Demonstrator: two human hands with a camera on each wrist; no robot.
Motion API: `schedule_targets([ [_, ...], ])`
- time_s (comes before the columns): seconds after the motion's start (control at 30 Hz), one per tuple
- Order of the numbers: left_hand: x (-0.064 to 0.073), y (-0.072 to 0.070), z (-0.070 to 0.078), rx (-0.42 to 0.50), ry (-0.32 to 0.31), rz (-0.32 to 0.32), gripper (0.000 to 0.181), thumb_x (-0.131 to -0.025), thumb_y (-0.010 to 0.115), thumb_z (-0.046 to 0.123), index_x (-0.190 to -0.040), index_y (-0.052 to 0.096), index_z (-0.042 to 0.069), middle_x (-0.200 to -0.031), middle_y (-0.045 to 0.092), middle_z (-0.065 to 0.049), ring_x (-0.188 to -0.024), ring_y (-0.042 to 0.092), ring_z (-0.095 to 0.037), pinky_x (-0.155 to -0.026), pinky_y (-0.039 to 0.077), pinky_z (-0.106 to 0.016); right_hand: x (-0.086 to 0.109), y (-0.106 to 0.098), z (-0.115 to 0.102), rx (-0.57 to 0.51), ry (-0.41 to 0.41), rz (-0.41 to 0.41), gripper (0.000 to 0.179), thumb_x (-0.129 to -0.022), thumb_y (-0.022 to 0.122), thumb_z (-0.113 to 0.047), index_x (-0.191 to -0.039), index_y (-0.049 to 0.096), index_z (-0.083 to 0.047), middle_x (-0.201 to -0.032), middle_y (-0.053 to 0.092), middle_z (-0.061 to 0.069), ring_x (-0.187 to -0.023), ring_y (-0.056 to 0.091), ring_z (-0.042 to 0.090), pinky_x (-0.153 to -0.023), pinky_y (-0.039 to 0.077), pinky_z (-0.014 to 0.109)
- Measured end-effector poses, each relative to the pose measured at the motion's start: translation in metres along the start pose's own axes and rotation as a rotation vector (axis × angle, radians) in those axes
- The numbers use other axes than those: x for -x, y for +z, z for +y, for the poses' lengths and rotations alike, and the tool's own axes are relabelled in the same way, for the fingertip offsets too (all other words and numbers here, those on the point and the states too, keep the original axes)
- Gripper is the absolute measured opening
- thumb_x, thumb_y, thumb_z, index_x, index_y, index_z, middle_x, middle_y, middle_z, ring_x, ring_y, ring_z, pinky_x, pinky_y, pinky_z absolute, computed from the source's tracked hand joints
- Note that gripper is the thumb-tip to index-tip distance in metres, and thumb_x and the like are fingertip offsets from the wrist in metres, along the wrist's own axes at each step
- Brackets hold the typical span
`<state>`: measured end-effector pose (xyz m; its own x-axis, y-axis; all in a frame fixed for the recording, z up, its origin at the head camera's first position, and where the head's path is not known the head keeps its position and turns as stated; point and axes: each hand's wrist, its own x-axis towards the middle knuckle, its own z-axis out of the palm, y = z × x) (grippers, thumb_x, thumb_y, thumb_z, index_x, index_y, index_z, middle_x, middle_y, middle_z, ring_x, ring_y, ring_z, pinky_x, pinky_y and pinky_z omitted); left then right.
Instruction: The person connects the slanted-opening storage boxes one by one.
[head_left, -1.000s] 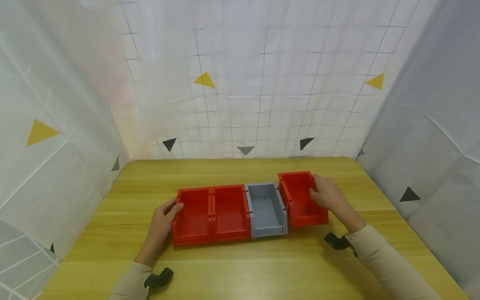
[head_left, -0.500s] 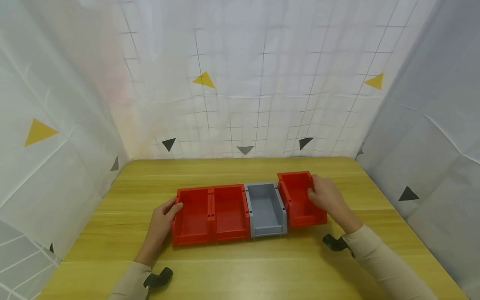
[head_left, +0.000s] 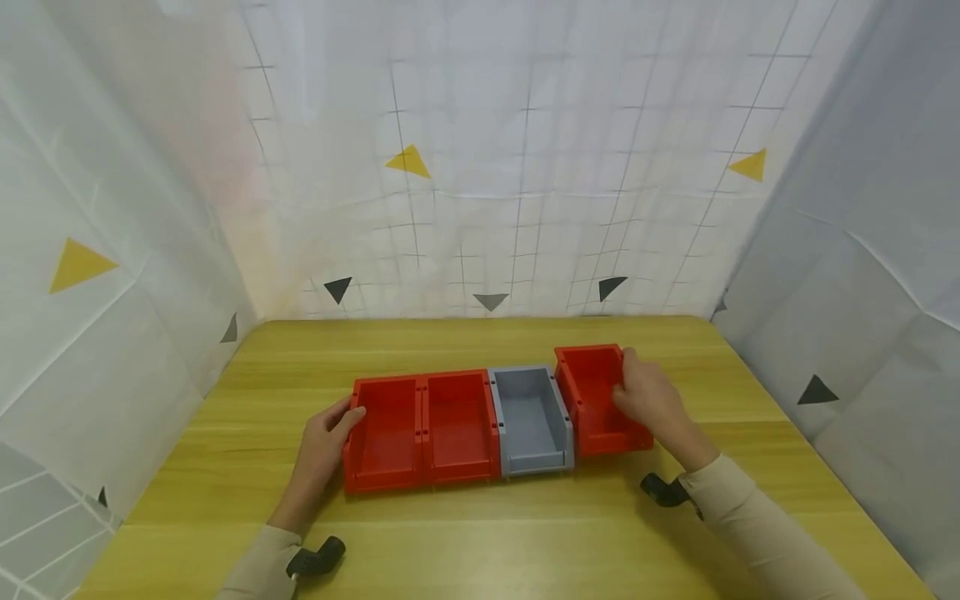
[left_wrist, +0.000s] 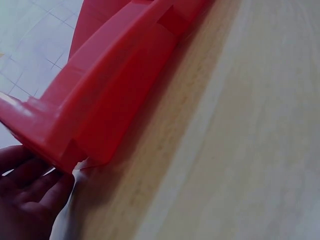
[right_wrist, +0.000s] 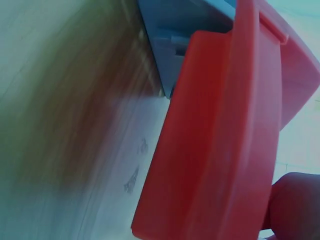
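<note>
Three storage bins stand joined in a row: a red bin (head_left: 388, 432) at the left, a second red bin (head_left: 459, 427) and a grey bin (head_left: 529, 417). My left hand (head_left: 322, 446) grips the outer side wall of the leftmost bin, thumb over its rim. In the left wrist view the left hand's fingers (left_wrist: 35, 192) curl at the bin's end. Against the grey bin's right side, another red bin (head_left: 596, 404) sits tilted and slightly raised. My right hand (head_left: 652, 404) pinches its right wall, the thumb inside. The right wrist view shows this red bin (right_wrist: 200, 145) beside the grey bin (right_wrist: 170, 45).
A wooden table (head_left: 465, 542) carries the bins, with its surface showing in front of and behind them. White sheets with yellow and dark triangles enclose the back and both sides. A black camera mount (head_left: 317, 557) hangs by the left wrist, another mount (head_left: 664, 489) by the right.
The right hand and forearm have shifted slightly to the left, with the right-hand red bin almost still. The left hand and the joined bins hold their place.
</note>
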<state>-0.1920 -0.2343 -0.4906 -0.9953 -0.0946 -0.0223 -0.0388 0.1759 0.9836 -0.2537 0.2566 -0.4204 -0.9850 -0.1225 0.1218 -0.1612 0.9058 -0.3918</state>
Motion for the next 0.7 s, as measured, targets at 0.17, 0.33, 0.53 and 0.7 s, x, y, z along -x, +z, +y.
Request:
schedule_targets([
  [0.17, -0.0002, 0.0003, 0.0010, -0.003, -0.001, 0.000, 0.059, -0.107, 0.061, 0.036, -0.155, 0.048, 0.005, -0.151, 0.053, -0.016, -0.130, 0.056, -0.034, -0.100, 0.053, -0.040, 0.0008, 0.0025, -0.0014, 0.015, 0.018, 0.008, 0.045, -0.083, 0.060, 0.002, -0.123, 0.044, 0.014, -0.089, 0.062, 0.025, -0.070, 0.060, 0.034, -0.057, 0.056, 0.047],
  [0.33, -0.0007, -0.0001, 0.0003, -0.002, 0.000, 0.000, 0.061, -0.106, 0.061, 0.037, -0.156, 0.047, 0.004, -0.151, 0.053, -0.016, -0.130, 0.056, -0.034, -0.101, 0.052, -0.042, 0.0012, 0.0030, -0.0037, 0.013, 0.046, 0.013, 0.044, -0.083, 0.061, 0.003, -0.122, 0.045, 0.013, -0.093, 0.061, 0.026, -0.073, 0.060, 0.035, -0.059, 0.057, 0.047],
  [0.53, -0.0005, 0.0000, -0.0008, -0.003, 0.017, 0.009, 0.059, -0.106, 0.061, 0.036, -0.154, 0.049, 0.003, -0.149, 0.054, -0.017, -0.128, 0.057, -0.035, -0.100, 0.053, -0.042, 0.0017, 0.0051, -0.0050, 0.019, 0.045, 0.044, 0.041, -0.082, 0.060, 0.003, -0.120, 0.047, 0.012, -0.091, 0.061, 0.026, -0.072, 0.060, 0.035, -0.058, 0.056, 0.048],
  [0.7, 0.0000, 0.0005, -0.0006, -0.003, 0.011, 0.002, 0.061, -0.107, 0.061, 0.037, -0.155, 0.047, 0.003, -0.151, 0.053, -0.016, -0.131, 0.055, -0.034, -0.102, 0.051, -0.043, 0.0039, 0.0083, -0.0037, 0.023, 0.044, 0.062, 0.040, -0.083, 0.061, 0.003, -0.119, 0.047, 0.012, -0.089, 0.060, 0.025, -0.071, 0.059, 0.035, -0.057, 0.056, 0.048],
])
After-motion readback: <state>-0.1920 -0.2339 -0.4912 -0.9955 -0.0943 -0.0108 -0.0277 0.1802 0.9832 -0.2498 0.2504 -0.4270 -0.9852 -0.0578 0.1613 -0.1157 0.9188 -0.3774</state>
